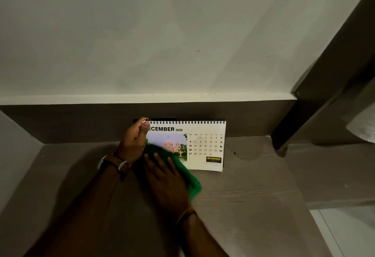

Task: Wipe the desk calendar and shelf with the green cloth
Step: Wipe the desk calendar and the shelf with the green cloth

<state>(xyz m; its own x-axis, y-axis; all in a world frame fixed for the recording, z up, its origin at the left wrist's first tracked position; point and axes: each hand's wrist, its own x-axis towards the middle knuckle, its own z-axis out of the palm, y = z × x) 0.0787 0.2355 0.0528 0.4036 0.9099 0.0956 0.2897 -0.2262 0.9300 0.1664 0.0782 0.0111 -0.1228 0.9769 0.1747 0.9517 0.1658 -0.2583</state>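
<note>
A white spiral-bound desk calendar [205, 145] showing December 2026 stands on the grey-brown shelf [253, 185], leaning back toward the wall. My left hand [134, 139] pinches its top left corner by the spiral binding. My right hand [166, 181] lies flat on the green cloth [192, 183] and presses it against the calendar's lower left part, over the photo. Most of the cloth is hidden under that hand; its edge sticks out to the right.
A white wall rises behind the shelf above a white ledge [142, 98]. A dark vertical panel [316, 102] bounds the shelf on the right. A small dark speck [234, 152] lies on the shelf right of the calendar. The shelf's right edge drops to a pale floor [349, 232].
</note>
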